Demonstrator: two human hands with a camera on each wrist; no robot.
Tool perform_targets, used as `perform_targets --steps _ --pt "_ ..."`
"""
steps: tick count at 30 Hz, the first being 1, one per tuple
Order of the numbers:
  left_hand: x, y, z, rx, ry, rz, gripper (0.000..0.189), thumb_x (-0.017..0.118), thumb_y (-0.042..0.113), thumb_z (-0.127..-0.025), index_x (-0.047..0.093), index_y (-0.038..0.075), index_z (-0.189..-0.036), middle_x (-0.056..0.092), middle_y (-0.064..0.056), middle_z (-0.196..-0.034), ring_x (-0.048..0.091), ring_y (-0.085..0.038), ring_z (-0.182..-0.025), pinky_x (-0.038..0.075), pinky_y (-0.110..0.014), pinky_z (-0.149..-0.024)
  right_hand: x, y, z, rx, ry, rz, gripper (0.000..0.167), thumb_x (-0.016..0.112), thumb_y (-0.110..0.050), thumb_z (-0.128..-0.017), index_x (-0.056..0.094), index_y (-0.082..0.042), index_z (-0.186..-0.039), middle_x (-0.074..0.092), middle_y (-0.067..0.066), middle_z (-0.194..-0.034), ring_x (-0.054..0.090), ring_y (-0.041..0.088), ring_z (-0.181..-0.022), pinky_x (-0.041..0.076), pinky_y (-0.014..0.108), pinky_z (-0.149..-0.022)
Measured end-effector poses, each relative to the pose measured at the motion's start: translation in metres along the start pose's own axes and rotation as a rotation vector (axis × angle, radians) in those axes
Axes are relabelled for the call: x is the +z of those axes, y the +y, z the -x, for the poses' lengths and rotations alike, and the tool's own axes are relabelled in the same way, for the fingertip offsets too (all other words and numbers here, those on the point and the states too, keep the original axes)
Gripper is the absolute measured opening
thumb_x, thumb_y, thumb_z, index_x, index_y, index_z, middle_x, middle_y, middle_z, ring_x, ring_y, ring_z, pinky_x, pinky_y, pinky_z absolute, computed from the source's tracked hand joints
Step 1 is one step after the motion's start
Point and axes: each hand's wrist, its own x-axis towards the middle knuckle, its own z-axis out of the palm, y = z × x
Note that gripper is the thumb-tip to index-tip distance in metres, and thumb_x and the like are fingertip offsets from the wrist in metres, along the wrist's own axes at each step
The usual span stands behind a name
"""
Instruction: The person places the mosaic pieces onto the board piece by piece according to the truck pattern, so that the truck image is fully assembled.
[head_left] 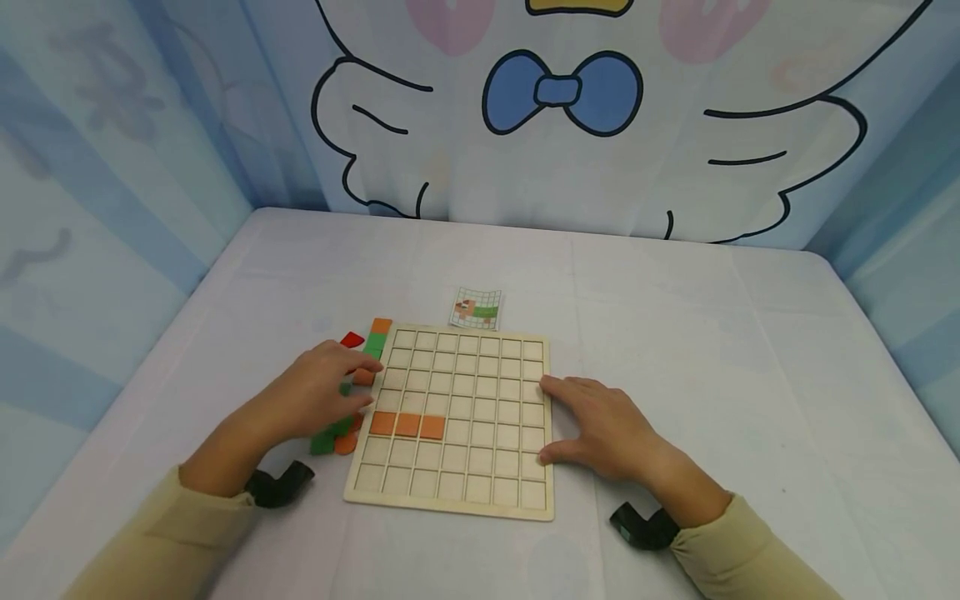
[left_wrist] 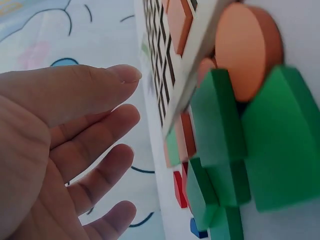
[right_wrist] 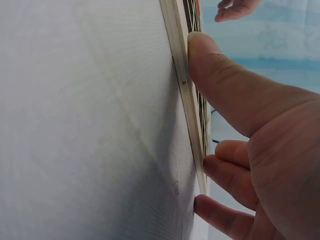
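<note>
A wooden grid board [head_left: 465, 387] lies flat on the table. Three orange square tiles [head_left: 407, 425] sit side by side in one row at its left. My left hand [head_left: 322, 387] hovers over loose pieces by the board's left edge, fingers loosely spread and nothing held, as the left wrist view also shows. Below that hand are green blocks [left_wrist: 282, 145] and a round orange piece [left_wrist: 242, 50]; it hides part of the pile. My right hand [head_left: 607, 425] rests against the board's right edge, thumb and fingertips touching the rim without curling round it.
A small printed card [head_left: 477, 310] with a grid picture lies just beyond the board. A red piece [head_left: 352, 340] and green tiles [head_left: 374, 344] lie at the board's upper left. The white table [head_left: 712, 350] meets printed curtains [head_left: 562, 175] behind.
</note>
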Motion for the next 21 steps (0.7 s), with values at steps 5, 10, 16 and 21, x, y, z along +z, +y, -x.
perform_targets --steps 5,10,16,21 --pt "-0.001 -0.007 0.000 -0.071 -0.005 -0.002 0.041 0.077 0.017 -0.089 0.068 0.007 -0.128 0.062 -0.015 -0.120 0.052 -0.033 -0.112 0.051 -0.049 -0.089 0.000 0.000 0.000 -0.002 0.000 -0.003 0.086 0.085 -0.046 -0.076 0.051 -0.005 -0.144 0.057 0.014 -0.139 0.051 0.037 -0.129 0.043 0.059 -0.097" --pt "0.000 -0.012 -0.001 -0.117 -0.019 -0.004 0.039 0.076 0.018 -0.090 0.069 0.007 -0.127 0.064 -0.014 -0.121 0.050 -0.034 -0.115 0.049 -0.051 -0.093 0.001 0.001 0.000 -0.013 0.010 -0.002 0.087 0.085 -0.046 -0.075 0.051 -0.004 -0.143 0.057 0.014 -0.138 0.051 0.037 -0.128 0.043 0.058 -0.096" --pt "0.003 -0.018 -0.003 -0.137 -0.071 -0.020 0.042 0.074 0.019 -0.091 0.067 0.006 -0.130 0.063 -0.014 -0.120 0.052 -0.032 -0.111 0.049 -0.048 -0.090 0.001 0.001 0.001 -0.014 0.012 0.002 0.087 0.085 -0.046 -0.075 0.051 -0.004 -0.144 0.057 0.014 -0.138 0.052 0.036 -0.128 0.043 0.059 -0.095" --pt "0.004 -0.019 -0.003 -0.152 -0.091 -0.020 0.043 0.074 0.020 -0.091 0.066 0.005 -0.131 0.060 -0.017 -0.121 0.052 -0.034 -0.112 0.049 -0.049 -0.090 0.001 0.001 0.000 -0.015 0.016 0.005 0.087 0.085 -0.046 -0.075 0.051 -0.004 -0.143 0.058 0.013 -0.138 0.052 0.036 -0.128 0.043 0.059 -0.095"
